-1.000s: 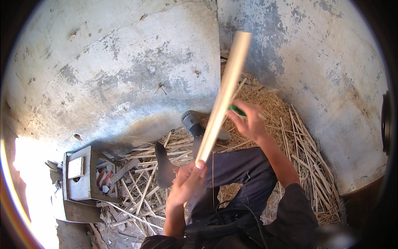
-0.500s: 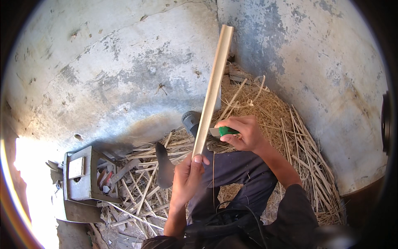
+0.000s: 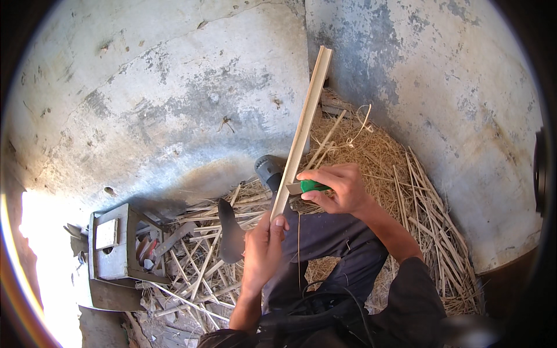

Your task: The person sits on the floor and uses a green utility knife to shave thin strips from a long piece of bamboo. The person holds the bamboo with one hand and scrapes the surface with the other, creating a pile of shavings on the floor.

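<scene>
My left hand (image 3: 264,248) is closed round the lower end of a long, pale strip of split cane or bamboo (image 3: 304,126), whose grooved inner face shows. The strip slants up and to the right, its far end in front of the wall corner. In my right hand (image 3: 342,188) is a small knife (image 3: 313,185) with a green handle, pinched between thumb and fingers. Its short grey blade lies against the strip's right edge, a little above my left hand. The blade's tip is hard to make out against the strip.
A wooden box (image 3: 113,246) with tools or scraps in it stands at the left. Cut sticks (image 3: 200,272) litter the floor. Straw-like shavings (image 3: 380,156) are heaped against the right wall (image 3: 452,116). My legs (image 3: 331,238) lie beneath my hands, a dark shoe (image 3: 268,170) behind the strip.
The strip's far end has dropped slightly and shifted right. My right hand has moved a little left, with the knife blade now overlapping the strip's edge. My left hand keeps its grip.
</scene>
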The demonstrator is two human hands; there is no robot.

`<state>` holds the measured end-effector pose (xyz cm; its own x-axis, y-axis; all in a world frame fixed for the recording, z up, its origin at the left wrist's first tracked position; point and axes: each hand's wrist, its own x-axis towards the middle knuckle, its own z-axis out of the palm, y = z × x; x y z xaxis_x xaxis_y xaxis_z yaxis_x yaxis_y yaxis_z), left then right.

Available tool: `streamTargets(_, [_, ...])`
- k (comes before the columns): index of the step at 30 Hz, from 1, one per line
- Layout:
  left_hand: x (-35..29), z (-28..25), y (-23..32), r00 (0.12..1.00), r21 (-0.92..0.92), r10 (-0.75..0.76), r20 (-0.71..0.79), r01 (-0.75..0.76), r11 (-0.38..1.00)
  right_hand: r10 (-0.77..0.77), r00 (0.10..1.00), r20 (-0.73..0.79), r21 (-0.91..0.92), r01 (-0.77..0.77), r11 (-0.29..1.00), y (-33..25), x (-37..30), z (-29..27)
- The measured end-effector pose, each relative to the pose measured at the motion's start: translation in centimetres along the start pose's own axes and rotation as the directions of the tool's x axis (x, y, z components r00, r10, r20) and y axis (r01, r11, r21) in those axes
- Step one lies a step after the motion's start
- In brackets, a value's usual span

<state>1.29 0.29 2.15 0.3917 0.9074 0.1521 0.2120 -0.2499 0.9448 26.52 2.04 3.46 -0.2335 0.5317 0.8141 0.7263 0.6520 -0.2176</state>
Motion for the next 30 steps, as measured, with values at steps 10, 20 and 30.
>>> streamTargets(10, [0.1, 0.1, 0.2, 1.000, 0.092, 0.023, -0.013, -0.022, 0.996, 0.029, 0.999, -0.022, -0.083, -0.030, 0.996, -0.4, -0.2, -0.1])
streamTargets(20, [0.1, 0.3, -0.4, 1.000, 0.091, 0.020, -0.015, -0.018, 0.996, 0.005, 0.998, -0.056, -0.171, -0.014, 0.985, 0.3, -0.5, 0.3])
streamTargets(30, [-0.3, 0.0, -2.4, 1.000, 0.094, -0.010, 0.028, 0.007, 0.996, 0.078, 0.994, -0.081, -0.123, -0.088, 0.988, 1.1, -0.7, 0.3])
